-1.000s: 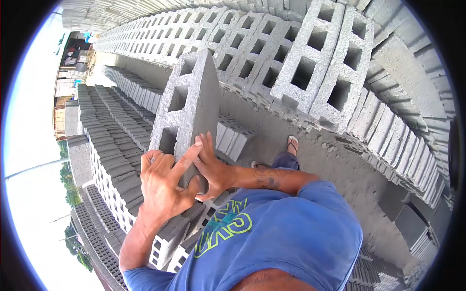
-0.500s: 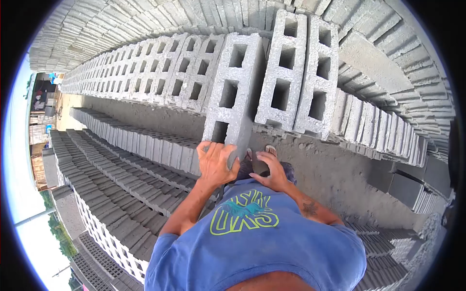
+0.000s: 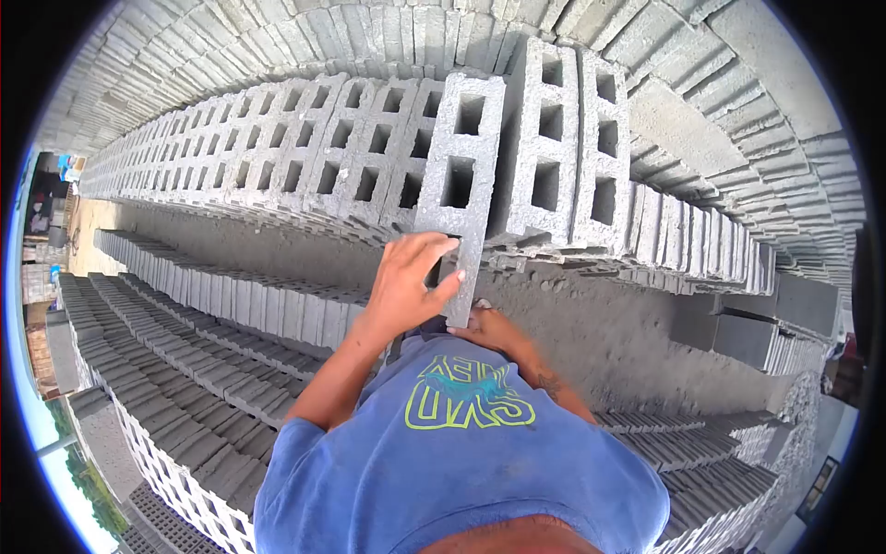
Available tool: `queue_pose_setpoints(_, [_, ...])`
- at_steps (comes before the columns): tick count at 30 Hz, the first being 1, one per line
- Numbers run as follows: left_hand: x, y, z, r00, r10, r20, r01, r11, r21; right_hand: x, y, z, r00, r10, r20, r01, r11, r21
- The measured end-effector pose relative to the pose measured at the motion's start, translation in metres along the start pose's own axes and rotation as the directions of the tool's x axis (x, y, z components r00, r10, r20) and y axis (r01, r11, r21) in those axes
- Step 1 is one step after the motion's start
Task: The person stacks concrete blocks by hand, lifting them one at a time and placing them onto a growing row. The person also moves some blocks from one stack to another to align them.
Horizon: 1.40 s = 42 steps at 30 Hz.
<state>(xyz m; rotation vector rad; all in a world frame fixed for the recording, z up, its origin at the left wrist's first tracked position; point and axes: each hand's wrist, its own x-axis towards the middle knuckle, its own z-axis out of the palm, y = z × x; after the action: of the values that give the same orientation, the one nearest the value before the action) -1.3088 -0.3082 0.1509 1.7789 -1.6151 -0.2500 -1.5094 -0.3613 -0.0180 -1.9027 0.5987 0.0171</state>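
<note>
A grey hollow concrete block [image 3: 459, 217] juts out of the row, its near end close to my body. My left hand [image 3: 406, 284] grips its near left side, fingers curled at the lowest hole and thumb on the face. At the block's bottom end is my right hand [image 3: 486, 331], holding the lower edge from the right; some of its fingers are hidden by the block. Two similar blocks [image 3: 559, 148] stand upright just right of the held one, with a dark gap between.
A long row of hollow blocks [image 3: 277, 152] runs off to the left. Stacked blocks [image 3: 185, 369] fill the lower left, and others [image 3: 688, 240] lie at the right. Behind rises a wall of stacked blocks [image 3: 388, 37]. Dusty ground [image 3: 591, 323] shows between the stacks.
The block has come away from the row, nearer my body and tilted, uncovering another block behind its left side. My right hand, open and apart before, is now on its lower end.
</note>
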Motion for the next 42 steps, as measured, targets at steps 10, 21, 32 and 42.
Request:
queue_pose_setpoints(10, [0.15, -0.101, 0.001, 0.945, 0.265, 0.19, -0.295, 0.943, 0.151, -0.007, 0.031, 0.067, 0.909, 0.268, -0.318, -0.109, 0.891, 0.441])
queue_pose_setpoints(21, [0.191, -0.127, 0.006, 0.701, 0.7, 0.134, -0.688, 0.714, -0.13, 0.052, 0.022, 0.143, 0.656, 0.7, -0.282, 0.668, -0.364, 0.649])
queue_pose_setpoints(32, [0.177, -0.129, -0.004, 0.723, 0.681, 0.118, -0.659, 0.731, -0.18, 0.08, -0.021, 0.105, 0.604, 0.727, -0.328, 0.709, -0.302, 0.637])
queue_pose_setpoints(42, [0.179, -0.126, 0.007, 0.814, 0.522, 0.256, -0.55, 0.834, 0.05, 0.088, -0.031, 0.078, 0.672, 0.623, -0.4, 0.699, -0.356, 0.621])
